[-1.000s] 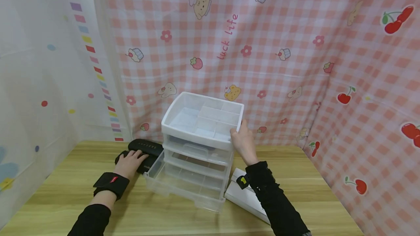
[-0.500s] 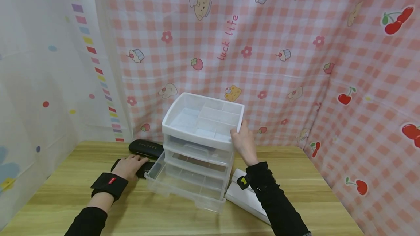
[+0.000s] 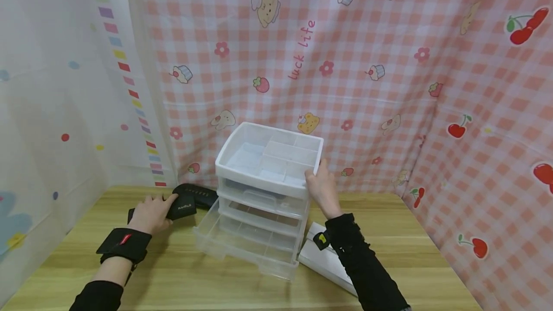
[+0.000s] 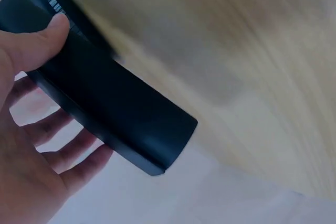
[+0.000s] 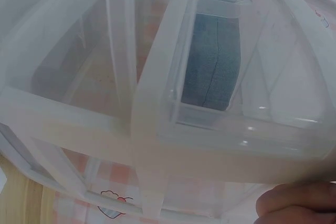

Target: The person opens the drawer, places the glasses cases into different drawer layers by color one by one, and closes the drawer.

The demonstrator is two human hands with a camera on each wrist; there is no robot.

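A black, long case that looks like a glasses case [image 3: 183,207] is in my left hand [image 3: 149,216], raised off the table. In the left wrist view my thumb lies over the case [image 4: 115,98] and my fingers curl under its edge. A second black case [image 3: 203,197] with small lettering lies behind it, left of the drawer unit. My right hand [image 3: 324,190] grips the right side of the white-rimmed top tray [image 3: 259,179] of the clear drawer unit. The unit's bottom drawer [image 3: 242,254] is pulled out to the front. In the right wrist view only some fingers [image 5: 299,203] show.
On the table [image 3: 186,277], a white box [image 3: 326,260] lies right of the drawer unit, partly behind my right forearm. Patterned curtains [image 3: 367,124] hang at the back and sides. The open drawer juts toward me between my arms.
My left hand has drawn the nearer black case left, away from the drawer unit and the second case, and lifted it. My right hand stays on the tray's side.
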